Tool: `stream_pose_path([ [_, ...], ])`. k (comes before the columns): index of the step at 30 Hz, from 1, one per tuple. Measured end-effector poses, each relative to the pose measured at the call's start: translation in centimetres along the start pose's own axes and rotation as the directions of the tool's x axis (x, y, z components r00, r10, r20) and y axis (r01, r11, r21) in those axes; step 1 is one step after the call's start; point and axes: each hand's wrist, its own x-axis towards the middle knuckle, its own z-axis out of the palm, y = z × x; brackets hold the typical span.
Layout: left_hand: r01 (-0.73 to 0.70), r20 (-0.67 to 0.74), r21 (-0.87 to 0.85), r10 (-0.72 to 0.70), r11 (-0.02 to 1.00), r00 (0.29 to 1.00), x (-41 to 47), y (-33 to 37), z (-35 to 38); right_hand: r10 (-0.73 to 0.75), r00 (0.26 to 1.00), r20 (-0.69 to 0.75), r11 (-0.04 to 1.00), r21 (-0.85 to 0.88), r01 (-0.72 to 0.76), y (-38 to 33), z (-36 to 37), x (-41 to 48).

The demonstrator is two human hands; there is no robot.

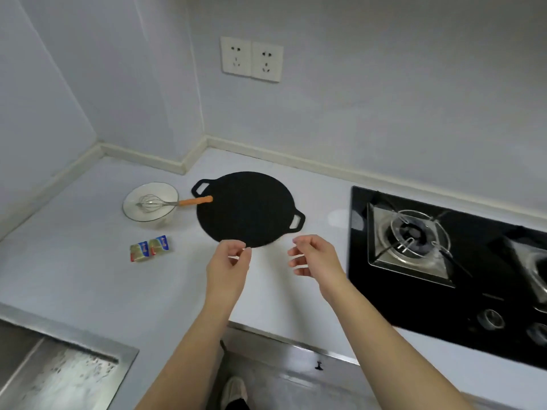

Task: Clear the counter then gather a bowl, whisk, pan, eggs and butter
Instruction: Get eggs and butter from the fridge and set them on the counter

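Left hand point(229, 258) and right hand point(313, 255) loosely curled, holding nothing, at pan's point(245, 210) near rim. Pan flat, black, round; loop handles on a diagonal, back-left to front-right of tabletop point(88, 276).

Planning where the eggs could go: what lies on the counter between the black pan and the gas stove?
Nothing: in the head view the counter between pan and gas stove is bare white surface.
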Motion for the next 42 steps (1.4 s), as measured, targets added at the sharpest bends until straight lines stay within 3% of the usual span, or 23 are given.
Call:
stream_pose_path([
  [4,-0.125,0.163,-0.021,0.127,0.992,0.978,-6.2,3.3,7.1,-0.012,0.992,-0.123,0.992,0.120,0.027,2.3,-9.5,-4.1],
  [9,-0.159,0.339,-0.105,0.186,0.982,0.922,-14.9,5.4,15.9,-0.016,0.958,-0.285,0.988,0.144,0.060,5.7,-20.9,-10.1],
  [16,-0.246,0.564,-0.119,0.270,0.962,0.781,-24.4,8.0,25.9,-0.009,0.868,-0.496,0.969,0.211,0.131,9.3,-34.1,-16.8],
  [24,-0.332,0.721,-0.189,0.360,0.924,0.592,-32.2,11.9,38.9,0.057,0.720,-0.691,0.939,0.283,0.197,12.2,-47.5,-20.9],
  [32,-0.302,0.871,-0.264,0.361,0.916,0.333,-41.9,16.1,56.7,0.138,0.510,-0.849,0.906,0.317,0.282,14.5,-64.7,-25.2],
  [35,-0.310,0.904,-0.294,0.369,0.904,0.215,-46.4,18.0,62.5,0.168,0.390,-0.906,0.892,0.307,0.330,15.1,-70.6,-27.9],
  [42,-0.302,0.916,-0.398,0.391,0.866,-0.086,-59.1,20.5,71.7,0.250,0.016,-0.968,0.860,0.230,0.454,17.9,-79.3,-37.7],
])
